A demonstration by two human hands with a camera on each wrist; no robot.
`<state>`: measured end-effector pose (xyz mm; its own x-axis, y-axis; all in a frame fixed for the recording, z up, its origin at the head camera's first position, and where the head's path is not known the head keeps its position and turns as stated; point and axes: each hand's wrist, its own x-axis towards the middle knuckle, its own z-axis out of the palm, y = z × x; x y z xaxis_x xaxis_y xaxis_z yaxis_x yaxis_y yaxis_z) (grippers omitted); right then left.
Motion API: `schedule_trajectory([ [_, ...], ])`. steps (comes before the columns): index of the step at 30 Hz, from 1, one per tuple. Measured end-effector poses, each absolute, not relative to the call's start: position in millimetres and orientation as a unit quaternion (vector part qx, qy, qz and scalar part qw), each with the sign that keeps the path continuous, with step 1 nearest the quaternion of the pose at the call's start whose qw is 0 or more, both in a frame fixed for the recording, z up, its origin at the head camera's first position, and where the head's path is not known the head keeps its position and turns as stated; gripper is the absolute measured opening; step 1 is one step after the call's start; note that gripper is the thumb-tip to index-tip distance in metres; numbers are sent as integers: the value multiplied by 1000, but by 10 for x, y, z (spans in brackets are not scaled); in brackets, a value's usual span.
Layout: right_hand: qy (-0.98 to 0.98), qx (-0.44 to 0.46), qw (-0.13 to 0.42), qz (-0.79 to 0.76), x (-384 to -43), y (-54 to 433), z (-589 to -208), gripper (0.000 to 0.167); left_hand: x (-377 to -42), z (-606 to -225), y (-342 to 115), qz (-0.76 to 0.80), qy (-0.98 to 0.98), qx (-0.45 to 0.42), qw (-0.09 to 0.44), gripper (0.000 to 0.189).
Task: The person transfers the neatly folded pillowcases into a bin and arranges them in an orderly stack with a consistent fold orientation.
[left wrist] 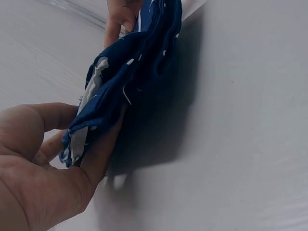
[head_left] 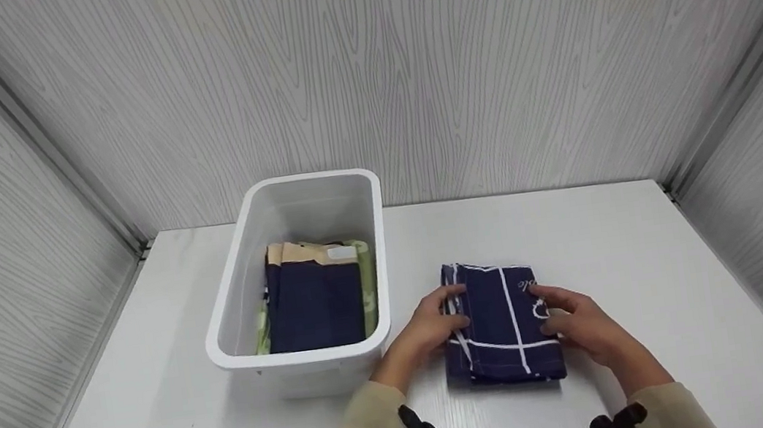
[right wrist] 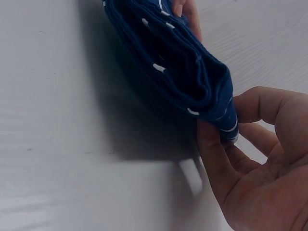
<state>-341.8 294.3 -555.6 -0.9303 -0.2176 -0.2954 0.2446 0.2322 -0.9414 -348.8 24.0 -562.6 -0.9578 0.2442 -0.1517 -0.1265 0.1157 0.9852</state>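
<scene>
A folded navy cloth (head_left: 492, 325) with white grid lines and some white lettering lies flat between my two hands, over the white table. My left hand (head_left: 434, 321) grips its left edge, thumb on top and fingers underneath in the left wrist view. On the opposite edge my right hand (head_left: 584, 323) pinches the fold in the same way. Stacked layers of the cloth (right wrist: 192, 82) show along its near side in the right wrist view. A broad shadow falls on the tabletop below it.
Left of the cloth stands a white plastic bin (head_left: 221, 338). Inside it are a folded navy and beige cloth (head_left: 316, 303) and a green patterned cloth (head_left: 367, 282). Grey wood-grain panels (head_left: 408, 78) enclose the white table (head_left: 612, 228) at the back and sides.
</scene>
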Motion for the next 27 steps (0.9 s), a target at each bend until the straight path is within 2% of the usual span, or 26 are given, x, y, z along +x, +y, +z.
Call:
schedule_trajectory([
  [15, 773, 13, 183, -608, -3403, 2965, -5420, 79, -3482, -5505, 249, 669, 729, 52, 130, 64],
  [27, 779, -9, 174, -602, -3372, 2972, -5249, 80, -3459, -5270, 242, 639, 757, 71, 114, 61],
])
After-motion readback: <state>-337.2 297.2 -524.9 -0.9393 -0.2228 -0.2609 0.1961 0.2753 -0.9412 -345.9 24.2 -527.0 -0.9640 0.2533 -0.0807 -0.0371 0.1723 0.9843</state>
